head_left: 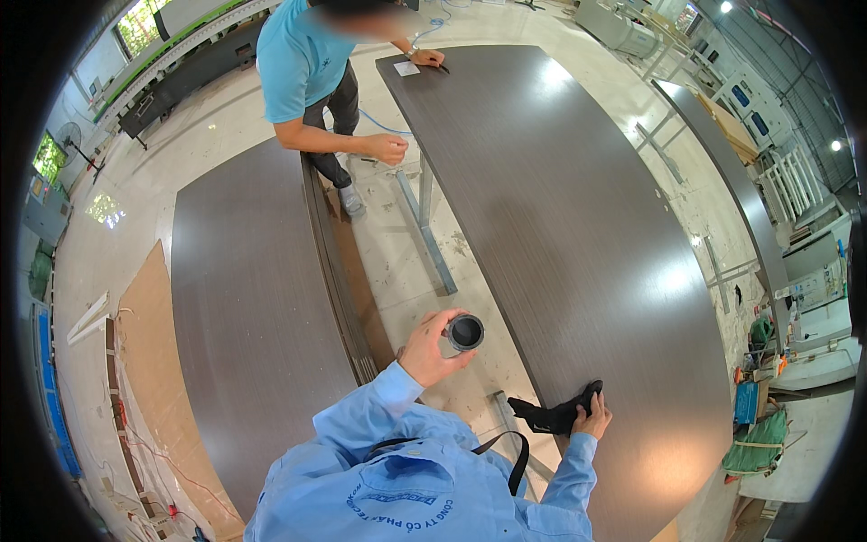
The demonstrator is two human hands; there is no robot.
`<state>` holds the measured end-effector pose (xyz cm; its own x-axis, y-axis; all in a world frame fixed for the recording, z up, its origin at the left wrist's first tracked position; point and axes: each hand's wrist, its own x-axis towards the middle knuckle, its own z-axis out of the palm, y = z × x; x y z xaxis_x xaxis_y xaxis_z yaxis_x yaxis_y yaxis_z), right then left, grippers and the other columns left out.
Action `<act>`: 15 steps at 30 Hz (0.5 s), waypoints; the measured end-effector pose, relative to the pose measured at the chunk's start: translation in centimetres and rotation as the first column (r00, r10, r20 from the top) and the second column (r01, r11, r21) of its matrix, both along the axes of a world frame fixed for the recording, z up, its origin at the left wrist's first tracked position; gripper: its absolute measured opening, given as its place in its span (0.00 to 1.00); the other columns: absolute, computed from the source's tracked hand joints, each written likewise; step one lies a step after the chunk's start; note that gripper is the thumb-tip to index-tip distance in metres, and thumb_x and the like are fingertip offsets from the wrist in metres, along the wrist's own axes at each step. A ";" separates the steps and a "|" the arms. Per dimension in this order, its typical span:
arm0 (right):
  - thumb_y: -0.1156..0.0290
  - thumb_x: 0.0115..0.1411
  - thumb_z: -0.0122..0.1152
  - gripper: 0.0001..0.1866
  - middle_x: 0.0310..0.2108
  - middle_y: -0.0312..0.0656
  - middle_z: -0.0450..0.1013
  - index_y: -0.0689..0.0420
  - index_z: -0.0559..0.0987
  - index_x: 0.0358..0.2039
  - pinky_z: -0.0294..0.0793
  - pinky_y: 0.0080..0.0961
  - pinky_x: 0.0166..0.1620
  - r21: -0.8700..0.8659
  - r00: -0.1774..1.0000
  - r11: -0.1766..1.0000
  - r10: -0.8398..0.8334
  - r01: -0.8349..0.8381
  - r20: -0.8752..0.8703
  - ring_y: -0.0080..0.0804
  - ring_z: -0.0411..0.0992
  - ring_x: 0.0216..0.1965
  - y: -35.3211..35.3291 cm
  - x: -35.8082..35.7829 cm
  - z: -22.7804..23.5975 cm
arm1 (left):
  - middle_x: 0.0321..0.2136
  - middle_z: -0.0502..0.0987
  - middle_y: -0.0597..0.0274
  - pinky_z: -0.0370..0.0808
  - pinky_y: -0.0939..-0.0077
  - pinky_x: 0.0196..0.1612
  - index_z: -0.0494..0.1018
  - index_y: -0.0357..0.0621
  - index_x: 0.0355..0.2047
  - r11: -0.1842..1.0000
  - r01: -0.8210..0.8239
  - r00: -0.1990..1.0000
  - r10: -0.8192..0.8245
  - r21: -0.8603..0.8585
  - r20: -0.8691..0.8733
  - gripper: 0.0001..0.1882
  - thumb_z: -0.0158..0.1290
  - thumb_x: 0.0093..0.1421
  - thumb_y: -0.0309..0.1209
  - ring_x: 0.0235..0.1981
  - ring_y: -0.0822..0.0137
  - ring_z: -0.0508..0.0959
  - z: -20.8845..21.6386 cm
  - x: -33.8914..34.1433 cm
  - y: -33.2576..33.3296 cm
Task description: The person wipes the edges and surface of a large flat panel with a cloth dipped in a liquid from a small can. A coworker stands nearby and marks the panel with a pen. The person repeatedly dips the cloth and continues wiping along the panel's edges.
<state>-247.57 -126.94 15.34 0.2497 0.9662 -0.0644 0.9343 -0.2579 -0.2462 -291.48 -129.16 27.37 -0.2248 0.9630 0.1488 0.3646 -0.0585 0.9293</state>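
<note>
My left hand (432, 350) is wrapped round a small round dark container (466, 333). Its open top faces up, and the inside looks dark. This hand is above the gap between two large dark wood-grain panels. On the edge of the right-hand panel (578, 271), my right hand (592, 417) is closed on a bunched black cloth (551, 416). Part of the cloth hangs over the panel's edge towards the gap.
Stacked panels (253, 271) lie to the left. Across the gap stands a co-worker in a light blue shirt (302, 63), one hand on the right panel's far end beside a small white paper (406, 69). Metal legs (424, 235) stand under the right panel. Another dark panel (722, 172) is farther right.
</note>
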 end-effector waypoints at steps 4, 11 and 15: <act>0.77 0.55 0.72 0.32 0.67 0.38 0.71 0.53 0.78 0.62 0.70 0.39 0.65 0.011 1.000 1.000 0.026 -0.026 0.003 0.49 0.67 0.59 0.0 0.3 -0.1 | 0.49 0.80 0.59 0.76 0.67 0.52 0.74 0.46 0.56 1.000 -0.008 1.000 0.008 0.000 0.012 0.32 0.71 0.49 0.30 0.49 0.58 0.78 -0.2 0.0 0.0; 0.76 0.53 0.72 0.32 0.66 0.40 0.71 0.54 0.78 0.61 0.70 0.39 0.64 0.060 0.998 0.996 0.070 -0.069 -0.010 0.50 0.68 0.57 0.0 0.9 -0.5 | 0.51 0.78 0.58 0.76 0.67 0.52 0.71 0.44 0.58 0.998 0.045 0.999 -0.045 -0.035 -0.003 0.34 0.71 0.51 0.32 0.52 0.57 0.75 -0.2 0.0 0.1; 0.76 0.53 0.73 0.33 0.66 0.40 0.71 0.53 0.79 0.61 0.70 0.39 0.64 0.060 0.997 0.996 0.071 -0.071 -0.011 0.50 0.68 0.58 0.0 1.0 -0.7 | 0.51 0.78 0.57 0.76 0.67 0.52 0.71 0.44 0.58 0.998 0.057 0.998 -0.057 -0.037 -0.002 0.34 0.71 0.51 0.32 0.53 0.57 0.75 -0.1 0.0 0.1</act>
